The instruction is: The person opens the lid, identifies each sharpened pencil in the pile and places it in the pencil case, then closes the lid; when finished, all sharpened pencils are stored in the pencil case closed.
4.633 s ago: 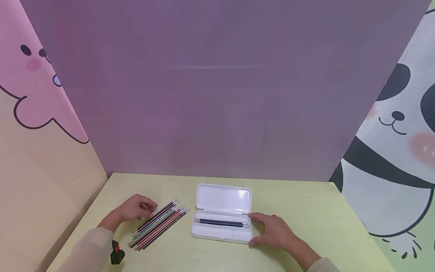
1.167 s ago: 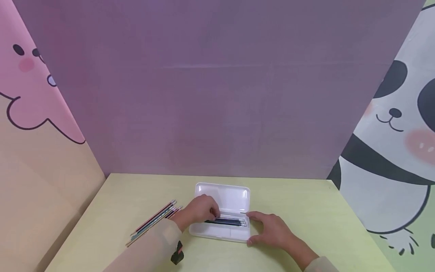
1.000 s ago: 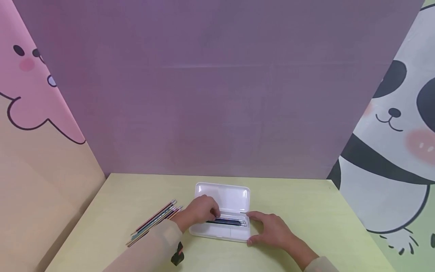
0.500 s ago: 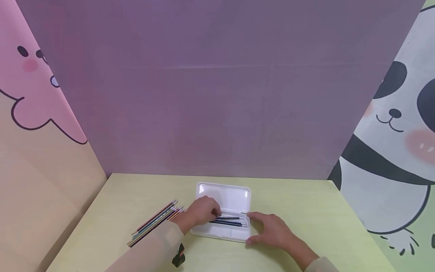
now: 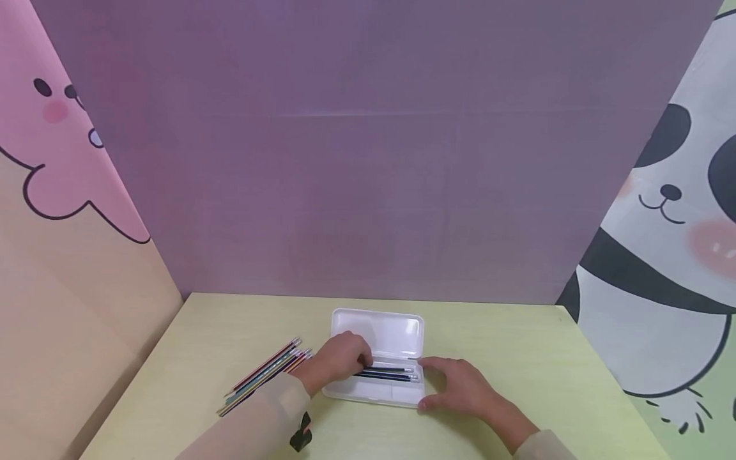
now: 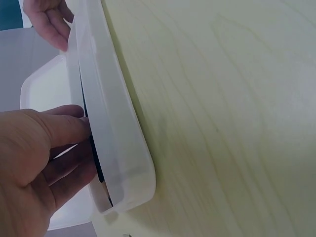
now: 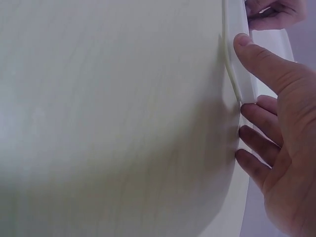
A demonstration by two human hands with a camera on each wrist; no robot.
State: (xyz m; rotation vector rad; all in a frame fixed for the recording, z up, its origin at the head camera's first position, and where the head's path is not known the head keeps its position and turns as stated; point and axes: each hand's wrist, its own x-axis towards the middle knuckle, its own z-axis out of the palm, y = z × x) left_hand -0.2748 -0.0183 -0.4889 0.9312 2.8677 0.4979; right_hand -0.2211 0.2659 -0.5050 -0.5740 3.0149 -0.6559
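An open white pencil case (image 5: 375, 401) lies on the table with its lid (image 5: 397, 327) folded back. Dark pencils (image 5: 386, 377) lie lengthwise in its tray, eraser ends to the right. My left hand (image 5: 342, 356) reaches over the tray's left half, thumb and fingers pinching a dark pencil (image 6: 98, 163) low inside the case, as the left wrist view shows. That hand covers the pencils' left ends in the head view. At the case's right end my right hand (image 5: 464, 391) grips it between thumb (image 7: 249, 52) in front and index finger behind.
To the left, a bundle of striped pencils (image 5: 267, 374) lies slantwise on the pale wooden table (image 5: 517, 358), partly hidden by my left sleeve (image 5: 259, 415). A purple panel (image 5: 368, 191) stands behind the table, with cartoon-printed walls at both sides.
My left hand has gone from the loose pencils rightward into the case, where more dark pencils now lie; the bundle is smaller. Over the last second both hands stay nearly still.
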